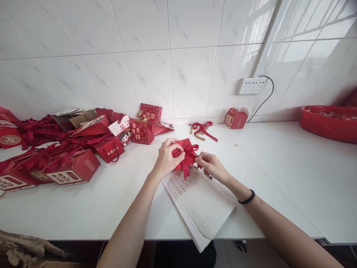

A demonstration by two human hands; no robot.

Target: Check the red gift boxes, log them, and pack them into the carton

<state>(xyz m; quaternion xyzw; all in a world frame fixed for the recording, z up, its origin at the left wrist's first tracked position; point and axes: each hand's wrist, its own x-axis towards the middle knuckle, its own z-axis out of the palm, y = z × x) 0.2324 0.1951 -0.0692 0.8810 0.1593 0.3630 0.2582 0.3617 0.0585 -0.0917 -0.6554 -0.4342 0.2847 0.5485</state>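
Observation:
A small red gift box (183, 143) with a ribbon bow (190, 148) on top sits between my hands, at the upper end of an open notebook (203, 201). My left hand (169, 155) pinches the bow's left loop, its other fingers against the box. At the bow's right side, my right hand (209, 163) closes thumb and finger on the ribbon. One ribbon tail hangs down the front toward the handwritten page. A pen's dark tip shows just below my right hand; most of it is hidden.
Red gift boxes (69, 169) and dark red ribbons (41, 128) crowd the table's left. Loose ribbon with gold tags (201, 130) lies near the wall, beside a small upright box (236, 118). A red basin (329, 124) stands far right, below a power strip (251, 86).

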